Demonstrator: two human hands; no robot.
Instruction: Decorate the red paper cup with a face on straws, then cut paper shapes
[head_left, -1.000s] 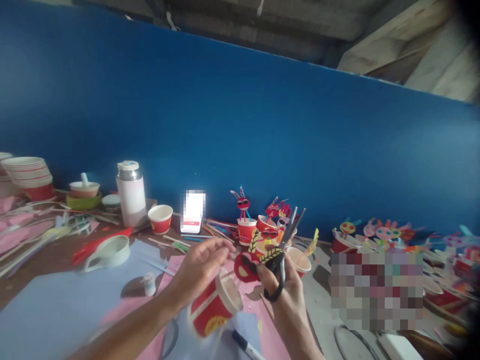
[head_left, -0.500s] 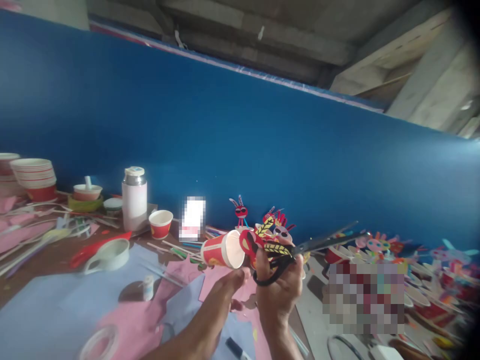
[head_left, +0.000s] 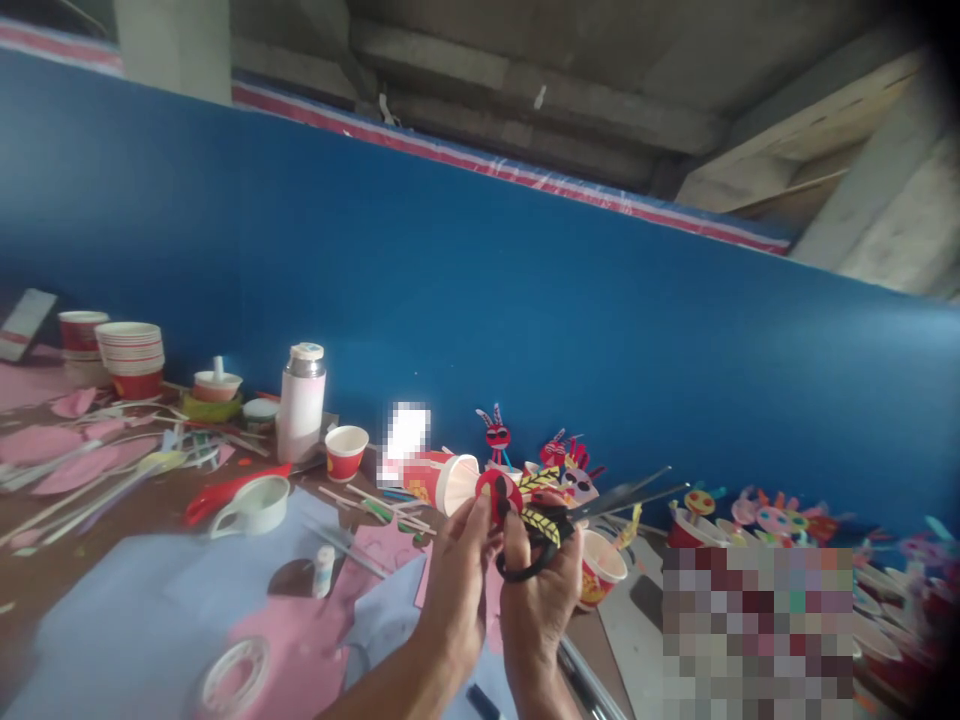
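Observation:
Between my two hands is a red paper face [head_left: 496,494] with yellow-and-black leaf-patterned ears [head_left: 541,480]. The fingers of my left hand [head_left: 459,570] are closed on its lower left edge. My right hand [head_left: 541,595] holds black-handled scissors [head_left: 607,500], whose blades point right and stand slightly apart. The thumb of my right hand also touches the face. Just left of the face, a red-and-white paper cup [head_left: 442,482] lies tilted with its mouth toward it; whether the two are joined is hidden.
A blue wall [head_left: 450,250] rises behind the table. A white thermos [head_left: 301,405], a small cup [head_left: 346,453], a white mug [head_left: 262,505] and a tape roll [head_left: 235,678] stand or lie to the left. Several finished cup figures [head_left: 699,510] crowd the right side.
My left hand has moved up from below the cup to the red paper face. The view has shifted, so the table things appear farther right. The scissors remain in my right hand.

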